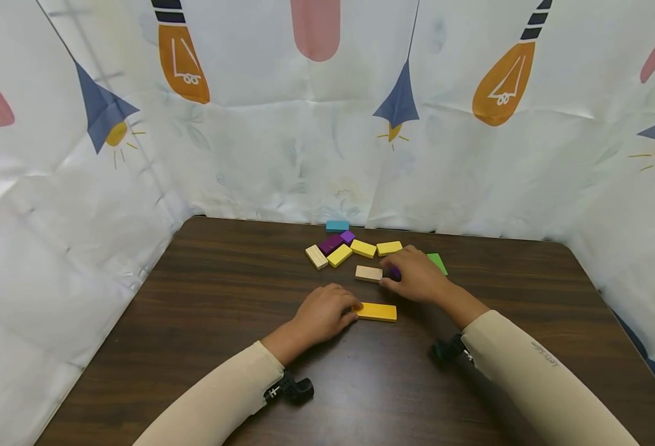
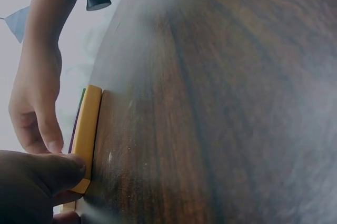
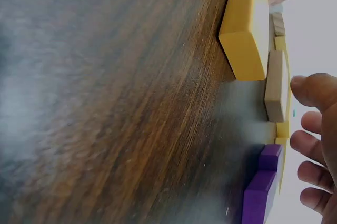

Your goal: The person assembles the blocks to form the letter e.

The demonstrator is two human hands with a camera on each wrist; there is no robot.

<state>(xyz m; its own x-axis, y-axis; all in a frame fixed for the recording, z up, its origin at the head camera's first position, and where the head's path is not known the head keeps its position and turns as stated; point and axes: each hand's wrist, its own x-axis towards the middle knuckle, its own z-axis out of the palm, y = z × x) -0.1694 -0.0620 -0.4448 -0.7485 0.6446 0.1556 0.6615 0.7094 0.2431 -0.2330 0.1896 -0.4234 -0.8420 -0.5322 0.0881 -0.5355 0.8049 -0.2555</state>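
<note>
My left hand (image 1: 327, 311) pinches the left end of a long orange-yellow wooden block (image 1: 377, 312) lying on the table; its thumb overlaps that end in the left wrist view. My right hand (image 1: 419, 275) hovers over the small blocks behind, its fingers loosely bent and apart, nothing between them in the right wrist view. Nearest to it are a plain wood-coloured block (image 1: 368, 274) at its fingertips and a purple block (image 1: 395, 273), mostly covered in the head view. From the right wrist, two purple pieces (image 3: 259, 192) show below the hand.
Behind the hands lie several blocks: yellow ones (image 1: 363, 249), a striped wooden one (image 1: 316, 257), dark purple (image 1: 330, 243) and violet (image 1: 348, 236) ones, a blue one (image 1: 337, 227) at the back edge and a green one (image 1: 438, 262). A patterned curtain (image 1: 305, 155) hangs behind the dark table (image 1: 194, 322).
</note>
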